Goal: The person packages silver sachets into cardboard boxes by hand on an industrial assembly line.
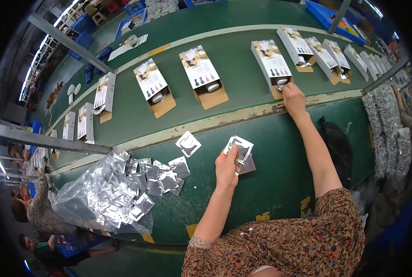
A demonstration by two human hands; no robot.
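Nearer with right hand [294, 98], at mouth of white box [271, 57] lying lengthwise toward near edge of belt [237, 76], can't tell if pinching; clutching silver packets [243, 147] in left hand [226, 169]

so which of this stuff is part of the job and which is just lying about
Part of the job, it seems:
foil packets in the left hand
open box at the right hand
clear bag of packets

Apparently just lying about:
black bundle, right side
blue tray, far side

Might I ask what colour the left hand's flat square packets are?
The square packets are shiny silver, best seen in the head view.
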